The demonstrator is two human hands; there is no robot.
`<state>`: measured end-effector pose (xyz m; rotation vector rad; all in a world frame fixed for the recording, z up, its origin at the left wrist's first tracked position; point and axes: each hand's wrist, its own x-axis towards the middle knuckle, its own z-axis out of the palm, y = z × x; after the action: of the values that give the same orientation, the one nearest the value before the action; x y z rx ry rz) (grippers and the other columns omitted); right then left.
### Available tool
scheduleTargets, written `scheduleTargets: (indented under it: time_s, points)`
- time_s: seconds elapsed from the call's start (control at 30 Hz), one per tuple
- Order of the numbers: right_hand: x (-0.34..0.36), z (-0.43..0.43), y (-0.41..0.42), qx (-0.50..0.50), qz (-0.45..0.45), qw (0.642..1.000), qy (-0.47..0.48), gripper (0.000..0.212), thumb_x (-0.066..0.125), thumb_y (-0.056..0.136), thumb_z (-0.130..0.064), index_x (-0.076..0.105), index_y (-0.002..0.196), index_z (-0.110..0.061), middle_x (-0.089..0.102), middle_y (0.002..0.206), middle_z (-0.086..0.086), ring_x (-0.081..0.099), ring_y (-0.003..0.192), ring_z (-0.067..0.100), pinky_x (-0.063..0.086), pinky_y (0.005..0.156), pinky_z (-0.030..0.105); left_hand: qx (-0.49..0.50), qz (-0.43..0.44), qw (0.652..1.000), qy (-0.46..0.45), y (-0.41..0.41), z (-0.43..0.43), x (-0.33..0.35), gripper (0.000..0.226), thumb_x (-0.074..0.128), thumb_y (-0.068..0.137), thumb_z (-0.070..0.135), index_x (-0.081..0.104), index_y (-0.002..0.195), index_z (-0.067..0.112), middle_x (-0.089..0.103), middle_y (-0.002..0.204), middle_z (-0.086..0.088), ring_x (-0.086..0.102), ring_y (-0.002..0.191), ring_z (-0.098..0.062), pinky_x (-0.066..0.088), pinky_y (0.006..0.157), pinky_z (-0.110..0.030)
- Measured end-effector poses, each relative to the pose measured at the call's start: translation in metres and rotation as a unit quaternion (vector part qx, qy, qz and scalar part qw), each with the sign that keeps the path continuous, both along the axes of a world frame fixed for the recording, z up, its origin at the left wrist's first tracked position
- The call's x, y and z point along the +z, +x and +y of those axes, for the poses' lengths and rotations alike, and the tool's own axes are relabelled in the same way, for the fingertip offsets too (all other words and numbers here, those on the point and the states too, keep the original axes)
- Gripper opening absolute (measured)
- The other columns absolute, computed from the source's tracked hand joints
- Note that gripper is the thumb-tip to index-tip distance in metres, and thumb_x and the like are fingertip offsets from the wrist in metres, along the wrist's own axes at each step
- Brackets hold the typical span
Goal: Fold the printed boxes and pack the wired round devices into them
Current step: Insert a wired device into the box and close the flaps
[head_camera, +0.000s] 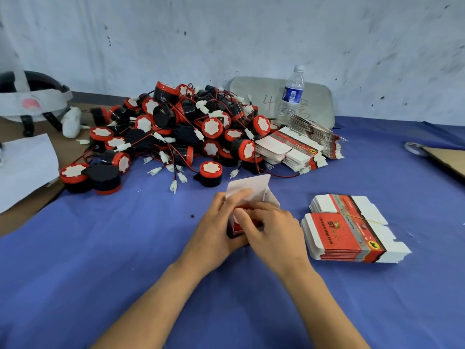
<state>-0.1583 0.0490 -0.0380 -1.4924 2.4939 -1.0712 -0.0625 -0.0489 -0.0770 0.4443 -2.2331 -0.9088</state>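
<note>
printed box (pixel 251 197) – gripped by left hand (pixel 216 230) and right hand (pixel 271 233).

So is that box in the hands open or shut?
Open. The box has its white flap sticking up above the fingers.

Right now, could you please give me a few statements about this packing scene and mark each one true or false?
1. The left hand and the right hand both hold one partly folded box, whose white flap stands up. True.
2. The water bottle lies on its side. False: it stands upright.
3. A banded stack of flat boxes lies to the right of the hands. True.
4. The pile of round devices lies between the person and the hands. False: it lies beyond the hands, farther from the person.
</note>
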Motion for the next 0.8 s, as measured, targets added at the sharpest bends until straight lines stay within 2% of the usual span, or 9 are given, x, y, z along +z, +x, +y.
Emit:
scheduleTargets:
  time_s: [0.13,0.23,0.3,0.4,0.53,0.57,0.63,0.7,0.8]
  points:
    - [-0.002,0.000,-0.003,0.003,0.003,1.000,0.020,0.030,0.048,0.090,-0.040,0.074,0.085,-0.024,0.062,0.109,-0.016,0.061,0.089,0.013,0.051,0.072,0.035,0.055,-0.018,0.998,-0.035,0.001,0.006,0.007,0.033,0.077,0.076,0.021,0.060,0.102,0.033,0.042,0.129,0.012,0.056,0.093,-0.001,0.054,0.077,-0.031]
    - [0.000,0.003,-0.006,-0.005,-0.007,0.999,-0.045,0.019,0.056,0.085,-0.020,0.074,0.081,-0.016,0.062,0.105,-0.012,0.061,0.079,0.013,0.050,0.068,0.032,0.103,-0.032,0.987,-0.120,0.001,0.012,0.013,0.012,0.065,0.086,0.030,0.067,0.094,0.022,0.040,0.146,0.003,0.062,0.097,-0.015,0.056,0.065,-0.039]
    - [0.006,0.007,-0.012,-0.013,-0.023,0.994,-0.105,0.017,0.060,0.080,-0.006,0.074,0.084,-0.014,0.059,0.103,-0.009,0.057,0.070,0.008,0.047,0.064,0.023,0.126,-0.034,0.980,-0.153,0.001,0.014,0.015,0.021,0.059,0.091,0.036,0.068,0.085,0.017,0.036,0.152,-0.001,0.064,0.100,-0.022,0.056,0.061,-0.039]
    - [0.019,0.014,-0.024,-0.006,-0.089,0.979,-0.182,0.032,0.058,0.077,0.009,0.069,0.081,-0.021,0.059,0.098,-0.005,0.060,0.070,0.006,0.044,0.062,0.013,0.159,-0.008,0.975,-0.156,0.003,0.017,0.022,0.004,0.071,0.087,0.021,0.073,0.084,0.018,0.013,0.161,0.000,0.060,0.115,-0.029,0.057,0.065,-0.040]
    - [0.026,0.021,-0.031,0.058,-0.116,0.983,-0.130,0.051,0.050,0.080,0.017,0.067,0.085,-0.031,0.059,0.101,-0.006,0.059,0.080,-0.001,0.043,0.068,0.011,0.172,0.000,0.967,-0.186,0.001,0.024,0.023,0.009,0.071,0.086,0.014,0.075,0.094,0.016,0.003,0.161,0.005,0.030,0.142,-0.032,0.058,0.075,-0.041]
    - [0.025,0.022,-0.032,0.073,-0.086,0.988,-0.101,0.050,0.050,0.079,0.018,0.071,0.088,-0.026,0.056,0.101,-0.006,0.054,0.082,-0.003,0.040,0.068,0.009,0.183,-0.012,0.961,-0.208,0.000,0.027,0.022,0.012,0.070,0.087,0.016,0.074,0.098,0.017,0.004,0.161,0.006,0.019,0.146,-0.035,0.054,0.085,-0.053]
    - [0.022,0.021,-0.034,0.093,-0.035,0.994,-0.051,0.049,0.049,0.077,0.021,0.074,0.095,-0.018,0.049,0.104,-0.005,0.047,0.086,0.001,0.035,0.070,0.006,0.208,-0.043,0.939,-0.270,-0.003,0.033,0.019,0.014,0.065,0.089,0.024,0.072,0.102,0.022,0.011,0.160,0.007,0.004,0.148,-0.037,0.019,0.101,-0.077]
    - [0.018,0.021,-0.035,0.091,0.006,0.996,-0.024,0.049,0.048,0.075,0.022,0.072,0.096,-0.015,0.042,0.105,-0.004,0.042,0.086,0.005,0.033,0.070,0.005,0.206,-0.076,0.923,-0.315,-0.004,0.038,0.019,0.021,0.061,0.086,0.032,0.071,0.104,0.026,0.019,0.159,0.009,0.001,0.148,-0.033,-0.008,0.102,-0.075]
    - [0.016,0.022,-0.039,0.061,0.023,0.998,-0.019,0.046,0.047,0.077,0.021,0.068,0.095,-0.017,0.037,0.104,-0.001,0.044,0.075,0.001,0.035,0.062,0.010,0.195,-0.128,0.912,-0.339,-0.004,0.041,0.019,0.029,0.077,0.075,0.023,0.073,0.104,0.021,0.037,0.153,0.005,0.014,0.146,-0.033,-0.007,0.100,-0.075]
